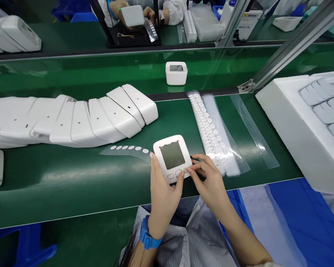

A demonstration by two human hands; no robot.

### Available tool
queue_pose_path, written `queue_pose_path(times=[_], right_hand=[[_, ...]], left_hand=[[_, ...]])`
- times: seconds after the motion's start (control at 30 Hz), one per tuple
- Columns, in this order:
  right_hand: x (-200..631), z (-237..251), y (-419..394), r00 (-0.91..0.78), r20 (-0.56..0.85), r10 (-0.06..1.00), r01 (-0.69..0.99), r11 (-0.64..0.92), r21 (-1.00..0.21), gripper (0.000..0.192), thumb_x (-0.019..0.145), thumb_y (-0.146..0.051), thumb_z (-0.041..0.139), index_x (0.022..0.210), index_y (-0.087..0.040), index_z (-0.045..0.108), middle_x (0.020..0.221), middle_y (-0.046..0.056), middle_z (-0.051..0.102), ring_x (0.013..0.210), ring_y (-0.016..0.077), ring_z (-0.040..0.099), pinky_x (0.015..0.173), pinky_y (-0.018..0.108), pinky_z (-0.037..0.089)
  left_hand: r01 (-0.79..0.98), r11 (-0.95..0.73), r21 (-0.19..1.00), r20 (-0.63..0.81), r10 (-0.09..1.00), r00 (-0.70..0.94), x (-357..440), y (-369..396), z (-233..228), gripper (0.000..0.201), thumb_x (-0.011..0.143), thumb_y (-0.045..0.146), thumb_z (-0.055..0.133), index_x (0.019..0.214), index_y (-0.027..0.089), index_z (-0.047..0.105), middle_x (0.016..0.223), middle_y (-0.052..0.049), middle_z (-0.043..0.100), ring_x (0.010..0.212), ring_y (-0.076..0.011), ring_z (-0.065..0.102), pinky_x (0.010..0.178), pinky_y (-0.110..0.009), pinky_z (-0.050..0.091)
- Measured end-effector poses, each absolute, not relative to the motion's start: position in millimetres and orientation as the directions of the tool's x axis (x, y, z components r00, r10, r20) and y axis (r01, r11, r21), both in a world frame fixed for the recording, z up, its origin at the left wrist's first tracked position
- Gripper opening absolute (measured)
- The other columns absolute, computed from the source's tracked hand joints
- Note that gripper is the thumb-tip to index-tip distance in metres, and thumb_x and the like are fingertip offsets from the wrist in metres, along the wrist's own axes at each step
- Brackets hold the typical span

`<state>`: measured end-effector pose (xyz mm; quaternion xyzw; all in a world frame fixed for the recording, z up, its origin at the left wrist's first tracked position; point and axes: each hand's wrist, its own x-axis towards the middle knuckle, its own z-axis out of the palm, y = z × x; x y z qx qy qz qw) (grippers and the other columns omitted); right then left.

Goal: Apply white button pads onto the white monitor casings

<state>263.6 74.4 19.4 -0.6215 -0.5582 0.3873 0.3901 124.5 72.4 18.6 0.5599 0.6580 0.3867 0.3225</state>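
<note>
A white blood pressure monitor [172, 157], with a grey screen and round buttons below it, is tilted over the green bench. My left hand [164, 189] is closed around its left and lower edge, thumb on the front. A clear strip with white round stickers [130, 148] runs up to my left fingertips; whether they grip its end is hidden. My right hand [207, 176] has thumb and fingertips pinched at the monitor's lower right corner, by the last button. What is between those fingertips is too small to tell.
A long row of white monitor housings [100, 118] lies on the left. Strips of round white pieces [208, 133] and clear film [256, 133] lie right. A white foam tray [289, 122] stands far right. Another white device [176, 74] sits on the green ledge; a co-worker's hands [151, 15] are beyond.
</note>
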Motion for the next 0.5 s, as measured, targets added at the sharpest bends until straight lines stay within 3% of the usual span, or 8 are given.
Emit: queue_pose_path(times=[0.4, 0.5], right_hand=[[265, 18, 74, 0.070, -0.066, 0.995, 0.358, -0.087, -0.930, 0.018, 0.094, -0.038, 0.060, 0.084, -0.023, 0.062, 0.126, 0.009, 0.055, 0.112, 0.0231, 0.065, 0.091, 0.040, 0.062], [273, 33, 80, 0.141, -0.028, 0.990, 0.328, -0.074, -0.942, 0.016, 0.094, -0.038, 0.060, 0.088, -0.024, 0.060, 0.126, 0.008, 0.057, 0.109, 0.0219, 0.067, 0.088, 0.038, 0.062]], left_hand=[[0.493, 0.062, 0.868, 0.020, 0.987, -0.159, 123, 72, 17, 0.080, 0.088, 0.042, 0.066, 0.153, 0.022, 0.026, 0.159, -0.017, 0.033, 0.151, -0.0354, 0.025, 0.119, -0.054, 0.031], [0.522, 0.062, 0.850, 0.022, 0.988, -0.153, 122, 71, 16, 0.082, 0.088, 0.042, 0.066, 0.155, 0.020, 0.024, 0.161, -0.018, 0.030, 0.152, -0.0360, 0.022, 0.121, -0.056, 0.026]])
